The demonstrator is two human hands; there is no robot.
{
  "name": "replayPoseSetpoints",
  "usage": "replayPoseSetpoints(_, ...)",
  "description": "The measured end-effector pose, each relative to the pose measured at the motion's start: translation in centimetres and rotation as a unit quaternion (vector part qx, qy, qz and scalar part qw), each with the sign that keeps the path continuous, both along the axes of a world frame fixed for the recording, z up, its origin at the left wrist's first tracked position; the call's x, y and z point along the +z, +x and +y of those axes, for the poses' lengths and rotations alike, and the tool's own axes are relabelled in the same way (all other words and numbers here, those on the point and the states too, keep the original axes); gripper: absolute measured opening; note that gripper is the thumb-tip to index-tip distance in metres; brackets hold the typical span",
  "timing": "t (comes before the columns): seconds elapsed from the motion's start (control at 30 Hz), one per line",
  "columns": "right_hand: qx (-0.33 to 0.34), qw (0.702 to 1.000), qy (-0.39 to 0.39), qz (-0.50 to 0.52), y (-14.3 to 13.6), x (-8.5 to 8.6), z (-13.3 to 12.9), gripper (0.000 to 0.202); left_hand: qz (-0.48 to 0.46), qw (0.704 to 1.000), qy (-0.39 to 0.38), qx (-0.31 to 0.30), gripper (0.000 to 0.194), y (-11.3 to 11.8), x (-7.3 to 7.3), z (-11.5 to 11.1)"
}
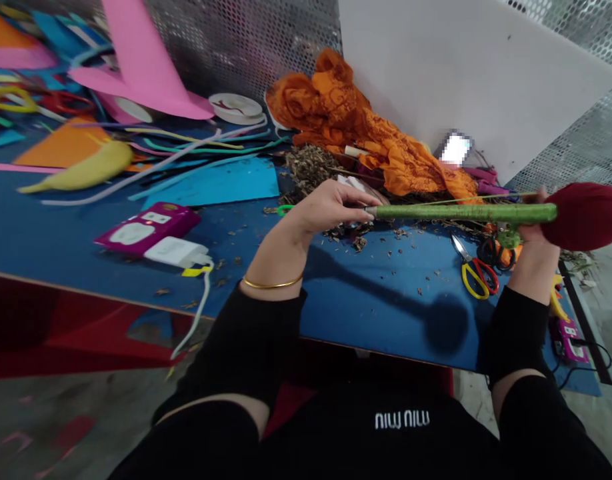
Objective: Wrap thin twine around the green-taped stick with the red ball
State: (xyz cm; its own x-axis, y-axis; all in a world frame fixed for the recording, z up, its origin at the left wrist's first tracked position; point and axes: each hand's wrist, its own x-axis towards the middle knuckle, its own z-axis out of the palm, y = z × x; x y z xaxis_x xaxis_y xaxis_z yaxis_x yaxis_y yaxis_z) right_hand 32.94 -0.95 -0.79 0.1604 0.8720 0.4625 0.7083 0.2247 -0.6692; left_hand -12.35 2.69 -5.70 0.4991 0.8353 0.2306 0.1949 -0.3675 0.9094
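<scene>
A green-wrapped stick with a dark red rounded head is held level above the table. My left hand pinches its thin left end between thumb and fingers. At the other end, my right hand is closed around the stick just beside the red head, its fingers partly hidden behind. A thin green strand stretches along the stick's upper side towards my right hand. Some crumpled green material shows by the right fingers. Below lie scissors with yellow and red handles.
Orange cloth and dried plant bits lie behind my hands. To the left are a purple power strip with a white charger, blue sheet, yellow banana-shaped object and pink cone. A white board stands behind.
</scene>
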Motion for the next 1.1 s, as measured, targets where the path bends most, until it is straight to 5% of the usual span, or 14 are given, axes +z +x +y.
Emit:
replayPoseSetpoints(0.13, 0.055, 0.994, -0.075, 0.063, -4.0, 1.1, -2.6, 0.053, -0.076, 0.997, -0.029, 0.015, 0.041, 1.3, -0.1, -0.7)
replayPoseSetpoints(0.2, 0.207, 0.969, -0.134, 0.031, -6.1, 2.7, -4.8, 0.046, -0.117, 0.992, -0.039, 0.036, 0.042, 1.8, -0.2, -1.0)
replayPoseSetpoints(0.27, 0.392, 0.901, -0.185, -0.025, -7.7, 4.1, -6.4, 0.044, -0.152, 0.986, -0.039, 0.057, 0.040, 2.3, -0.1, -1.4)
replayPoseSetpoints(0.33, 0.444, 0.869, -0.206, -0.077, -8.7, 4.3, -6.6, 0.043, -0.172, 0.982, -0.042, 0.072, 0.039, 2.7, -0.1, -1.6)
replayPoseSetpoints(0.47, 0.216, 0.947, -0.150, -0.187, -10.2, 0.9, -3.8, 0.031, -0.175, 0.979, -0.063, 0.086, 0.042, 3.8, -0.2, -2.0)
replayPoseSetpoints(0.53, 0.157, 0.971, -0.106, -0.146, -12.0, -1.6, -2.2, 0.033, -0.167, 0.980, -0.068, 0.089, 0.042, 4.3, -0.4, -2.2)
replayPoseSetpoints(0.6, 0.203, 0.975, -0.088, -0.015, -14.5, -3.9, -1.2, 0.047, -0.162, 0.981, -0.072, 0.085, 0.040, 4.8, -0.6, -2.3)
replayPoseSetpoints(0.7, 0.285, 0.940, -0.106, 0.154, -18.2, -6.2, -1.2, 0.061, -0.157, 0.982, -0.075, 0.070, 0.038, 5.3, -0.7, -2.5)
replayPoseSetpoints(0.8, 0.235, 0.958, -0.101, 0.127, -20.1, -6.4, -2.8, 0.048, -0.161, 0.981, -0.084, 0.071, 0.037, 5.5, -0.6, -2.6)
replayPoseSetpoints(0.93, 0.195, 0.978, 0.074, -0.006, -20.7, -4.8, -5.7, 0.040, -0.186, 0.973, -0.109, 0.076, 0.038, 5.6, -0.5, -2.6)
replayPoseSetpoints(1.03, 0.215, 0.968, 0.124, 0.038, -21.2, -4.8, -6.2, 0.040, -0.199, 0.968, -0.131, 0.076, 0.039, 5.7, -0.7, -2.5)
replayPoseSetpoints(1.1, 0.158, 0.973, 0.111, 0.128, -21.5, -5.9, -5.3, 0.038, -0.201, 0.967, -0.136, 0.083, 0.037, 5.8, -0.9, -2.4)
